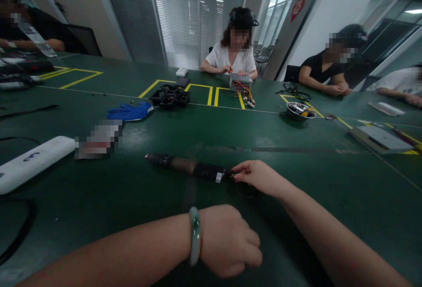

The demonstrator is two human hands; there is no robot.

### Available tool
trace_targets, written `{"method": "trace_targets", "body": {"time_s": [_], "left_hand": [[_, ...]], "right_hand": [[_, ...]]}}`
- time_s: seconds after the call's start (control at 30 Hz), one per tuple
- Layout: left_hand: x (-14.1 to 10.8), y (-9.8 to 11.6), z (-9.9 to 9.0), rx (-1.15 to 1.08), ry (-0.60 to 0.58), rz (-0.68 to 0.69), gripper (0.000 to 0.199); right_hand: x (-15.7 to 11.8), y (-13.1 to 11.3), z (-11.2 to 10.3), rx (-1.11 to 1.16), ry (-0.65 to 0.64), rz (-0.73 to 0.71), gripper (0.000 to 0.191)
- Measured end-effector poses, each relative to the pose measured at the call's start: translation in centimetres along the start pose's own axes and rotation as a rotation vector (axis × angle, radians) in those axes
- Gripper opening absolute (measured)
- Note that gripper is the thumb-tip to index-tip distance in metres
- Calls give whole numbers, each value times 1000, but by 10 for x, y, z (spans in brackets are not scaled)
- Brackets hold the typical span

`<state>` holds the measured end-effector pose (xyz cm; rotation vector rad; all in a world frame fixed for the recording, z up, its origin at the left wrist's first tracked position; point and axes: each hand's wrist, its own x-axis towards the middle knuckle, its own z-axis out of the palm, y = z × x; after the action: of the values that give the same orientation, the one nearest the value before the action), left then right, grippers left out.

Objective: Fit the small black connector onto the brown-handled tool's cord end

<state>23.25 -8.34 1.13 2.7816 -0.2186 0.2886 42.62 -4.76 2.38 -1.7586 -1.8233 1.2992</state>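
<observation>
A dark electric screwdriver with a brownish middle lies on the green table, its bit end toward the left. My right hand pinches the tail end of this tool, where a small fitting is mostly covered by the fingertips. Beneath that hand a thin dark cable loop shows faintly. Closer to me, my left hand is curled into a loose fist, palm down, apart from the screwdriver. Whatever its fingers may hold is hidden. A green and white bangle circles the left wrist.
At left lie a white power bank-like case, a blurred flat item and a blue glove. Black parts sit farther back. A metal bowl holds small items. Across the table, a person handles a wired metal box.
</observation>
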Motion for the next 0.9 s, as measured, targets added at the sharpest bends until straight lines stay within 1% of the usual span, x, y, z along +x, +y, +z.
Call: {"method": "trace_targets", "body": {"time_s": [0.07,0.17,0.3,0.4,0.47,0.6,0.67,0.7,0.77,0.83,0.9], "left_hand": [[3,0,5,-108,-69,-62,10],[2,-5,4,-212,-79,-133,10],[0,-7,0,-216,-93,-130,8],[0,-6,2,-220,-85,-131,9],[0,-6,3,-223,-72,-135,9],[-2,-6,3,-226,-71,-127,9],[-3,-7,2,-226,-76,-133,10],[-4,-7,1,-227,-79,-136,10],[-5,-7,0,-230,-79,-139,9],[-6,-7,0,-239,-73,-136,10],[-7,-8,-1,-243,-65,-130,11]], "right_hand": [[-1,-4,-2,-52,-26,-18,24],[1,-9,-4,-160,-72,-41,22],[6,-15,-6,-320,-137,-35,24],[6,-22,-5,-416,-187,-50,23],[4,-26,-3,-454,-181,-36,23],[3,-29,3,-485,-113,5,23],[5,-25,-1,-494,-78,17,23],[7,-20,-7,-498,-59,24,23],[6,-5,-26,-508,-16,45,23],[-4,17,-55,-517,30,83,24],[-26,42,-87,-526,93,150,24]]}}
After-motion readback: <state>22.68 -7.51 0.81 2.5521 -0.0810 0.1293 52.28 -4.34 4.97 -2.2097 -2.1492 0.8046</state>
